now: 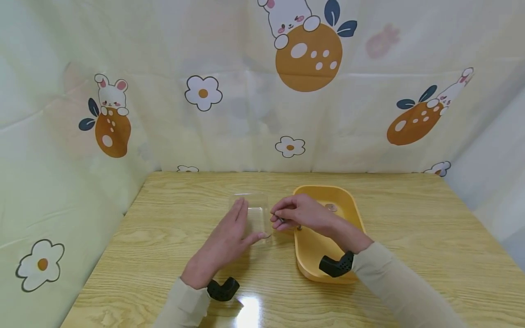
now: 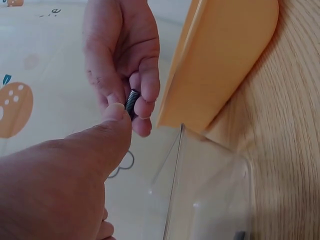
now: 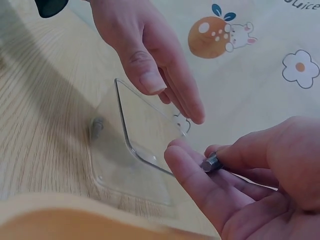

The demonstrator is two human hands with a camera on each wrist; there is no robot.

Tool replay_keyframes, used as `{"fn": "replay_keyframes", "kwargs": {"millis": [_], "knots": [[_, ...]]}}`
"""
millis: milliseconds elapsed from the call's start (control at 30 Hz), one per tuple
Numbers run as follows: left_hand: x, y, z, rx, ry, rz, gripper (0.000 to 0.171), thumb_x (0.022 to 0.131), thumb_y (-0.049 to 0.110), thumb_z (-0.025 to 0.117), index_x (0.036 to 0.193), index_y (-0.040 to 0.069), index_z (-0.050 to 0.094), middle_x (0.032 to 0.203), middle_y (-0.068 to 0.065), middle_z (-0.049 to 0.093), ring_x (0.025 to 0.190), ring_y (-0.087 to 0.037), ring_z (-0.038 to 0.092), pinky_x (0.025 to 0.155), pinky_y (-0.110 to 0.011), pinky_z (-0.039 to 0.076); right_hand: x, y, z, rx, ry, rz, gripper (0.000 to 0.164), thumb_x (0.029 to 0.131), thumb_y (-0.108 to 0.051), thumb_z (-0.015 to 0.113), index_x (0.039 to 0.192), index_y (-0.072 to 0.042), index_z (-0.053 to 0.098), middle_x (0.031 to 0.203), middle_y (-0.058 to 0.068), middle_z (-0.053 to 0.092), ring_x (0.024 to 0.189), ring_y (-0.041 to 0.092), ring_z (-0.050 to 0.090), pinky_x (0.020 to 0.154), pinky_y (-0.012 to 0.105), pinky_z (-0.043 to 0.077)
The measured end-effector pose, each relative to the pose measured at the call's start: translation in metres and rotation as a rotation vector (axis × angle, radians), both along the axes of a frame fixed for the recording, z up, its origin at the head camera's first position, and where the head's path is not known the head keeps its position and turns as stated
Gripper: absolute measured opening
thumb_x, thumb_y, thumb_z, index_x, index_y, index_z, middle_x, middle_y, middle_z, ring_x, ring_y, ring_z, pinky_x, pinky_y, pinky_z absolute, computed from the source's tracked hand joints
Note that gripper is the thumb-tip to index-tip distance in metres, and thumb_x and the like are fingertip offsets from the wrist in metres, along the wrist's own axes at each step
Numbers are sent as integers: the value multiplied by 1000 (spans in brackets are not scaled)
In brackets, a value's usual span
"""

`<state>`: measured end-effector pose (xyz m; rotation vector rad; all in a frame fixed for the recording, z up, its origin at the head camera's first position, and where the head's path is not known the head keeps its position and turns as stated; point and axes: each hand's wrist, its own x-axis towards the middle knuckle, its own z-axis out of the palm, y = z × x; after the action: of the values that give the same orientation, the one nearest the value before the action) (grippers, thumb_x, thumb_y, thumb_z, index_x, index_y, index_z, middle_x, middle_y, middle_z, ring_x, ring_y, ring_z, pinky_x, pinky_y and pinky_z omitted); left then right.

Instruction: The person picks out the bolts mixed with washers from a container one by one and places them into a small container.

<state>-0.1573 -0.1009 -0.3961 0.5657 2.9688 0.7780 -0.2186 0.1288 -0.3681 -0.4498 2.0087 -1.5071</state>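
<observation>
My right hand [image 1: 305, 212] pinches a short threaded metal screw [image 2: 132, 101] between thumb and fingers, beside the left wall of the yellow tray. In the right wrist view the end of the screw [image 3: 212, 163] shows between the fingertips. My left hand [image 1: 229, 237] has straight fingers and a thumb spread away from them, over the clear plastic box [image 3: 150, 162]; whether it touches the rim I cannot tell. A small grey metal piece [image 3: 97, 128] lies inside that box, blurred through its wall.
The yellow tray [image 1: 305, 264] stands to the right of the clear box. In it lie a round flat disc [image 1: 331, 207] and a small metal piece [image 1: 299, 227] near the left wall. A patterned curtain [image 1: 238, 127] hangs behind the wooden table [image 1: 180, 205].
</observation>
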Motion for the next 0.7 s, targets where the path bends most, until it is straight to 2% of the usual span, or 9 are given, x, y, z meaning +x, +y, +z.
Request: {"fn": "replay_keyframes", "kwargs": {"millis": [167,333,700], "knots": [[-2,-6,-2,-20,17,12,96,95,51,59,155,-8,14,163,-27,13,152,-37,18,122,-48,25,-4,-10,-2,-29,-21,9,26,102,-6,52,122,8,61,118,29,65,97,23,72,90,40,58],[-3,-10,-4,-43,-8,35,96,95,51,59,156,-7,13,164,-26,11,153,-36,16,122,-48,25,-8,-19,-3,-43,-45,11,26,103,-6,51,122,7,61,118,29,65,96,23,73,89,40,58],[-5,-17,-10,-51,-24,46,101,92,49,65,156,-7,12,164,-27,9,153,-37,15,122,-47,25,-12,-42,-9,8,-33,1,26,102,-5,52,120,10,62,113,30,66,88,21,74,82,35,61]]}}
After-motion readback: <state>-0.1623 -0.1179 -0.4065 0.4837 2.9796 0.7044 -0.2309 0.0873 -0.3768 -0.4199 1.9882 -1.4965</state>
